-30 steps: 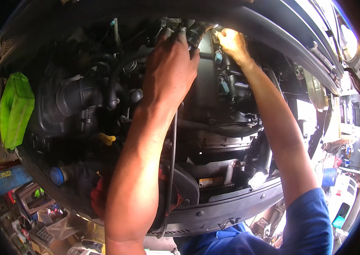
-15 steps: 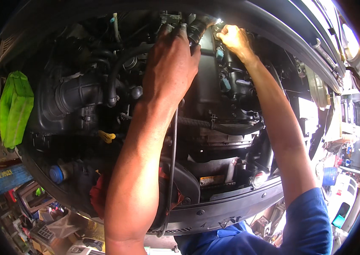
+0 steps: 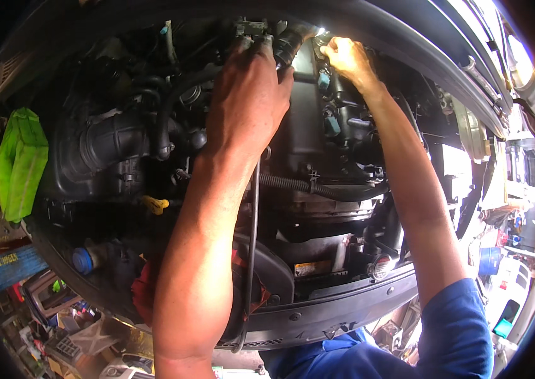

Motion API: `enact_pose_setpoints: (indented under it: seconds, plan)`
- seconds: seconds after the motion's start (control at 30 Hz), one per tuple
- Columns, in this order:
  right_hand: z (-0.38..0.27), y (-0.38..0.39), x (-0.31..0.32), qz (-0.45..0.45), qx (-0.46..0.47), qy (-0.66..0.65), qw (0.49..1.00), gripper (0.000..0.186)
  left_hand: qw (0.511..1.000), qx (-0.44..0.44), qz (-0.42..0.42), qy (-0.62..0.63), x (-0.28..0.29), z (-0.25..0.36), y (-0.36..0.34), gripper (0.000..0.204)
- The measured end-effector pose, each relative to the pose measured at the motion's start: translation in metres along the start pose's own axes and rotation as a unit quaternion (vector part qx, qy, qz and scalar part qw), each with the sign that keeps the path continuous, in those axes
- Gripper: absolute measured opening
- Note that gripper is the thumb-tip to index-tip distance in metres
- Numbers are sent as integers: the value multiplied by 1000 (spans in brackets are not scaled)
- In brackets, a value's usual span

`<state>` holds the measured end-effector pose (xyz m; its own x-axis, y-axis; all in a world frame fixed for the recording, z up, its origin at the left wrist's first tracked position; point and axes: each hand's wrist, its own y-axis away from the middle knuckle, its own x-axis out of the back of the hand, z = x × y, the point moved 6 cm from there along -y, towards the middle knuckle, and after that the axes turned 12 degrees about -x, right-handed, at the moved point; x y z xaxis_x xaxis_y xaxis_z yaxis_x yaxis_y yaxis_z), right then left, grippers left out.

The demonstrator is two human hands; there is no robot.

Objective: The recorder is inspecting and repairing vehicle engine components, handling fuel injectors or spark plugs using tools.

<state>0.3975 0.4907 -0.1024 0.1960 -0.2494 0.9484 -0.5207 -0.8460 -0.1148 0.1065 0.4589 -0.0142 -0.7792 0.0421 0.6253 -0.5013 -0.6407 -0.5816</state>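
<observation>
Both my arms reach over an open car engine bay. My left hand [image 3: 247, 95], back upward, is at the far side of the engine, its fingers curled down beside a grey metal piece [image 3: 253, 28]; their tips are hidden. A black cylindrical part [image 3: 286, 50] lies by its thumb, a bright light [image 3: 321, 31] just beyond. My right hand [image 3: 348, 58] is closed in a pinch at the far edge of the black engine cover [image 3: 302, 114]; what it holds, if anything, I cannot make out. Pale blue connectors [image 3: 332, 126] sit on the engine nearer me.
A black ribbed air duct [image 3: 112, 145] and a yellow dipstick handle [image 3: 155, 204] lie left. A thin dark rod [image 3: 253, 246] stands beside my left forearm. The hood [image 3: 185, 19] hangs above my hands. A green cloth-like piece [image 3: 24, 164] and a blue-capped reservoir [image 3: 82, 259] are farther left.
The view has shifted slightly, so most of the engine bay appears a little further left. Both hands stay at the same places, with little visible finger movement.
</observation>
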Motion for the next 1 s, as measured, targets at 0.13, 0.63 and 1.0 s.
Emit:
enact_pose_setpoints:
  seconds: [0.13, 0.63, 1.0]
  plan:
    - [-1, -2, -3, 30, 5, -13, 999, 31, 1000, 14, -3, 25, -1, 0, 0, 42]
    - [-9, 2, 2, 145, 43, 38, 988, 34, 1000, -17, 2, -15, -1, 0, 0, 40]
    - [-2, -9, -13, 2, -8, 34, 999, 33, 1000, -14, 12, -5, -2, -1, 0, 41]
